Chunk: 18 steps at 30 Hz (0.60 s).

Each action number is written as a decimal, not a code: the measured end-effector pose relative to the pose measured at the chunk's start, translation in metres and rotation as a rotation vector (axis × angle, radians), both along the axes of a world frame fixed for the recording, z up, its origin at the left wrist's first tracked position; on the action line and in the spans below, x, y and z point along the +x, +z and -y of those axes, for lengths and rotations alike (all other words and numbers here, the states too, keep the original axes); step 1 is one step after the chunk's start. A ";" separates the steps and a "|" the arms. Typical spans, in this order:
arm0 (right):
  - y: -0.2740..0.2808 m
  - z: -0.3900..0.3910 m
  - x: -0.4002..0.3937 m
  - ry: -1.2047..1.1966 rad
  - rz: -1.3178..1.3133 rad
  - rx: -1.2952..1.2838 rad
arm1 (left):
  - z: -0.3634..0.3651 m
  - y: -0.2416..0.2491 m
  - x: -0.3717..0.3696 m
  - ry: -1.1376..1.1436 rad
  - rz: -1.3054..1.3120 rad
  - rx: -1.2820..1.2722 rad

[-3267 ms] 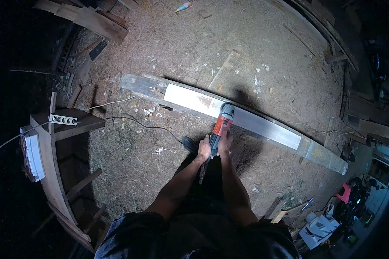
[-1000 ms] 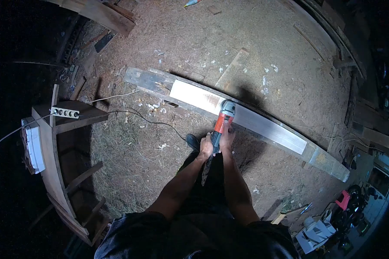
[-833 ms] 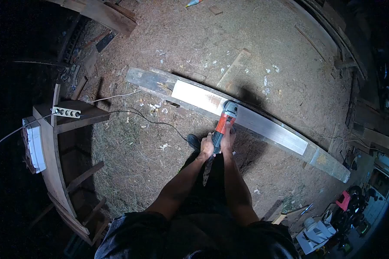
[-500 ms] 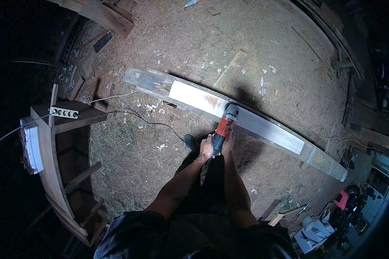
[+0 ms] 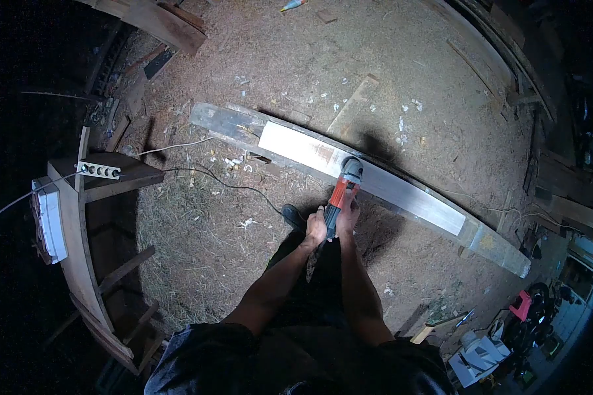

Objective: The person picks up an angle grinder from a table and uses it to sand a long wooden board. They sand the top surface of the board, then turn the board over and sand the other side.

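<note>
An orange and black angle grinder [image 5: 338, 195] is held in both my hands, its grey head resting at the face of a pale wooden board [image 5: 415, 203]. My left hand [image 5: 316, 226] wraps round the rear of the grinder's body. On the other side, my right hand [image 5: 348, 216] grips the body closer to the head. The disc is mostly hidden under the head. The pale board lies lengthwise on a longer, worn grey plank [image 5: 494, 252], which runs from upper left to lower right.
A power strip [image 5: 101, 172] sits on a wooden cabinet frame [image 5: 122, 192] at left, with a dark cord [image 5: 237, 187] trailing toward me. Dirt ground with scraps surrounds the plank. A loose stick [image 5: 352, 104] lies beyond it. White and pink items [image 5: 520, 305] stand lower right.
The grinder has tilted slightly, its head staying near the same spot on the board. Both hands keep their hold, and the view has barely shifted.
</note>
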State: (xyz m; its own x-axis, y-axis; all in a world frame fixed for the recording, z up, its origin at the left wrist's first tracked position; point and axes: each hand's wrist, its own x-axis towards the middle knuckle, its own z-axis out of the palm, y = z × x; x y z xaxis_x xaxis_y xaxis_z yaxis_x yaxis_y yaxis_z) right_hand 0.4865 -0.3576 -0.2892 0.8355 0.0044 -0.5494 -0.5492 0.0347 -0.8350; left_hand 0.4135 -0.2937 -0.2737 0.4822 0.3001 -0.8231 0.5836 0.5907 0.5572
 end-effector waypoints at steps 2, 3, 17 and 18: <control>0.005 -0.001 0.002 0.005 0.063 0.013 | 0.001 0.005 0.002 0.049 0.023 -0.020; 0.010 -0.002 0.002 0.011 0.012 0.019 | 0.002 0.001 0.001 0.051 0.023 -0.021; 0.027 -0.019 0.009 0.115 0.100 -0.262 | -0.007 -0.002 0.002 0.094 0.034 -0.021; 0.009 -0.013 0.009 0.154 0.052 -0.289 | -0.010 -0.003 0.003 0.097 0.034 -0.018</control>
State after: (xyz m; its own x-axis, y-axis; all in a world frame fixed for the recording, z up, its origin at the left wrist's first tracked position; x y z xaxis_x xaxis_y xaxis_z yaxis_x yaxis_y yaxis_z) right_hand 0.4957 -0.3442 -0.2798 0.8640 -0.0172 -0.5032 -0.4863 -0.2877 -0.8251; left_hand 0.4164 -0.2833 -0.2770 0.4793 0.3324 -0.8123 0.5039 0.6536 0.5647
